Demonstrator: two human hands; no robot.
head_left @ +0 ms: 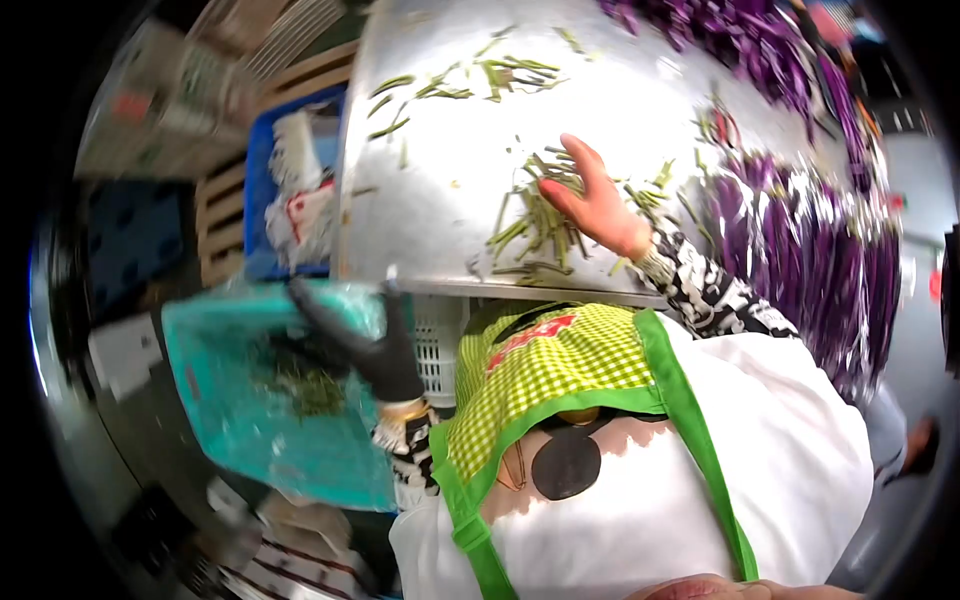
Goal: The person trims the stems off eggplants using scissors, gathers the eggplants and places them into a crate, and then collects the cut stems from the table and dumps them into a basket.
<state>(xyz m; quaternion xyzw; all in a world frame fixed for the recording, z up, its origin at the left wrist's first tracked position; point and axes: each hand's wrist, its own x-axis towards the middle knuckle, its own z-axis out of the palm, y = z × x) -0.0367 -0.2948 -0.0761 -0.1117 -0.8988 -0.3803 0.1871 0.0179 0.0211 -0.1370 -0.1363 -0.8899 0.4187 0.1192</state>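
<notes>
My left hand (375,350), in a dark glove, is over the teal bin (215,440) with its fingers spread and nothing seen in them. Green stem scraps (315,390) lie in the bin's bottom below it. My bare right hand (598,205) is above the metal table, thumb and fingers apart and holding nothing. Beneath and beside it is a loose pile of short cut green stems (545,230); I cannot tell whether the hand touches them. More cut stems (515,75) are scattered farther up the table (420,210).
Bunches in shiny purple wrapping (800,250) line the table's right side, with more purple bunches (740,35) at the far right. A red-handled tool (722,128) lies near them. Left of the table stand a blue crate (258,190) and cardboard boxes (165,110). A white basket (438,345) is below the table's edge.
</notes>
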